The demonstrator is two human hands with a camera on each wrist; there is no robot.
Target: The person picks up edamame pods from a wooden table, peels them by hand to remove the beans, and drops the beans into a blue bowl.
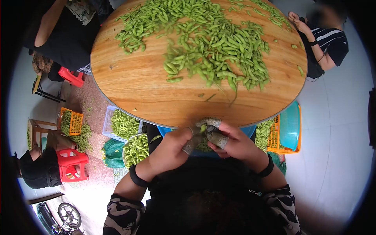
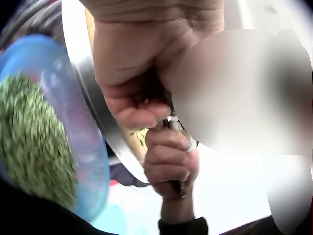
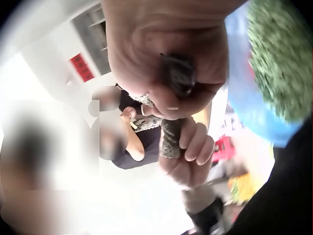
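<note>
Both hands meet at the table's near edge, several fingertips wrapped in grey material. My left hand pinches a green pod between thumb and finger. Curled close against it is my right hand, which grips a small dark object in the palm; what it is I cannot tell. Many green pods lie on the round wooden table. Below the hands, a blue basin holds a heap of small green pieces.
Pod-filled containers stand left of my lap: a pale crate and a round bowl. An orange crate and teal basket are at right. A person sits at upper right; others are at left near red stools.
</note>
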